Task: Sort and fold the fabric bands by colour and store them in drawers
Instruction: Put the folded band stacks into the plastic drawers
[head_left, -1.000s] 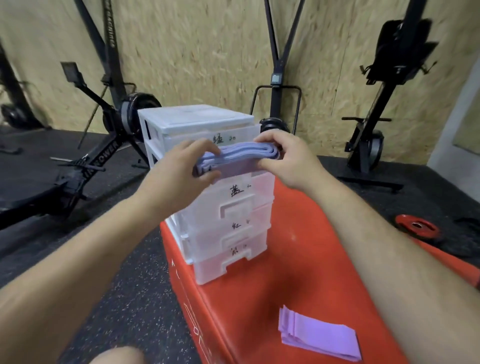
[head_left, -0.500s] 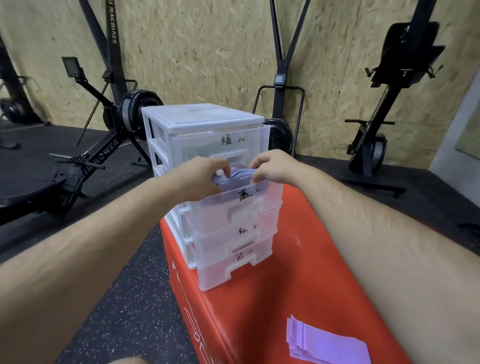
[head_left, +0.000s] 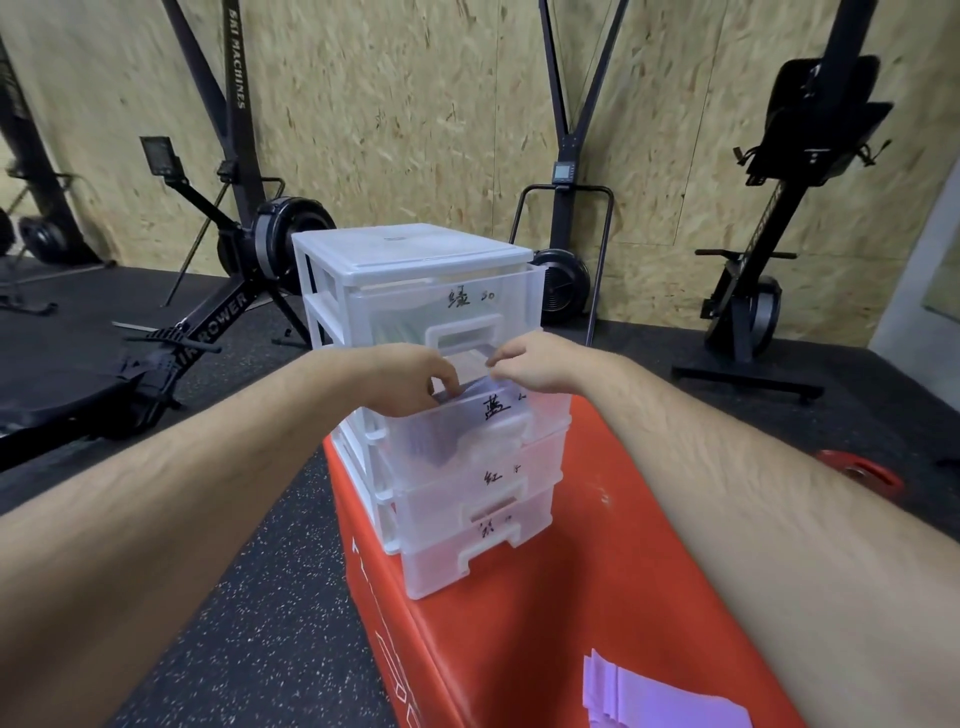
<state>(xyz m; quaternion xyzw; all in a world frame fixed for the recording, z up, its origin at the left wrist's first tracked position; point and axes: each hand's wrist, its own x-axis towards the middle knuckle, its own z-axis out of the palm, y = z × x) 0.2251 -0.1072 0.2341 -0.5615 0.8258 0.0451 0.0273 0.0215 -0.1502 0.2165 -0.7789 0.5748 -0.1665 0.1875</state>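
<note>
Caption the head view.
The left hand and right hand tuck a folded lilac fabric band into an open translucent plastic drawer.

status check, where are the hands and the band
Left hand grips folded band in open second drawer. Right hand at its other end, grip unclear. Nothing blocking.

"蓝" on second drawer (head_left: 467, 436)

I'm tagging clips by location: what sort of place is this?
Most likely a gym: a rowing machine stands by the chipboard wall, the floor is black speckled rubber, and a red weight plate lies on it.
</note>
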